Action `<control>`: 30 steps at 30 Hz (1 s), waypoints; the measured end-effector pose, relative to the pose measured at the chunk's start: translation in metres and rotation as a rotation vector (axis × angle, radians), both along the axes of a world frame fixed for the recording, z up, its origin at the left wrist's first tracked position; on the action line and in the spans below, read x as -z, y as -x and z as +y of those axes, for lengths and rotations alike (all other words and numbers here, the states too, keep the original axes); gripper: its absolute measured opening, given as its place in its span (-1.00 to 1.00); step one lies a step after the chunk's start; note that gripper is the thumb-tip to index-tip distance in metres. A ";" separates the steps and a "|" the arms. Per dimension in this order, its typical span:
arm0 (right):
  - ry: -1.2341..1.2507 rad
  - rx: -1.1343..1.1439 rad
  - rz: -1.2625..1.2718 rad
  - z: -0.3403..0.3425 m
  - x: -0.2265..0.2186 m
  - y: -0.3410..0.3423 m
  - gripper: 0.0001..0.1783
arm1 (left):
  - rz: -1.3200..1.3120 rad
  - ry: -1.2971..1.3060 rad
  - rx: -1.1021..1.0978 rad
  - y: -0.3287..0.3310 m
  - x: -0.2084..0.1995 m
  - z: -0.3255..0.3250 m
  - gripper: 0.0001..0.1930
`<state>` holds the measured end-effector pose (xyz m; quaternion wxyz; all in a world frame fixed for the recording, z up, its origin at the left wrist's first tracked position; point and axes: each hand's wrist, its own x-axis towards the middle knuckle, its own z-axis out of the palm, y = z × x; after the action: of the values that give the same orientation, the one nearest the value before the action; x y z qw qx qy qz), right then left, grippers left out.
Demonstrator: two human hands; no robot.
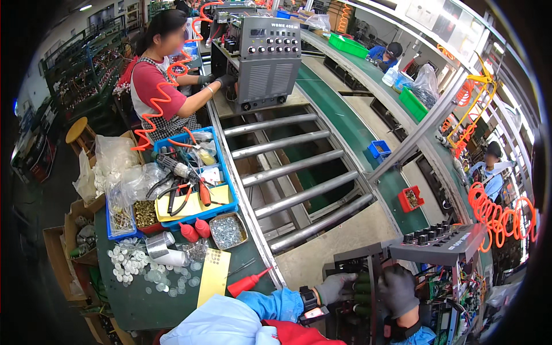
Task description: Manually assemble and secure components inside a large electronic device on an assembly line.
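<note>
Head view: at about 5 o'clock in the picture an open machine chassis stands on the bench, its dark vertical panel facing the person and a grey control panel with a row of knobs tilted at its upper right. The left hand, gloved grey, curls its fingers round the left edge of the dark panel and grips it. The right hand, in a darker glove, lies over the panel's right side at roughly 3 o'clock from the left; its fingers wrap the edge, though what they pinch behind it cannot be told.

To do this well, I judge both hands should hold the panel square and keep clear of the wiring and circuit boards at lower right.

At 9 o'clock from the hands a red nozzle bottle lies on the green mat; a roller conveyor runs toward 12 o'clock
</note>
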<state>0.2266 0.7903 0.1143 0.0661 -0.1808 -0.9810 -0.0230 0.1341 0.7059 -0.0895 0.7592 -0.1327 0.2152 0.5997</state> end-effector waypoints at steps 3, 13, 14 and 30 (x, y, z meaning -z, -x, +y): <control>0.035 0.018 -0.013 -0.001 -0.001 0.000 -0.88 | 0.011 -0.005 0.000 0.000 0.000 0.000 -0.68; 0.098 0.067 -0.027 0.004 0.003 -0.010 -0.89 | 0.003 -0.040 -0.005 0.000 0.005 -0.002 -0.65; 0.086 0.038 -0.026 0.005 0.004 -0.010 -0.88 | 0.007 -0.021 -0.002 0.000 0.004 -0.002 -0.64; 0.005 0.029 0.025 0.003 0.009 -0.007 -0.89 | -0.038 -0.049 -0.033 -0.001 0.008 0.001 -0.66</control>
<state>0.2337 0.7929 0.1057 0.0778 -0.1954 -0.9774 -0.0191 0.1347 0.7066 -0.0971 0.7561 -0.1292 0.1837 0.6147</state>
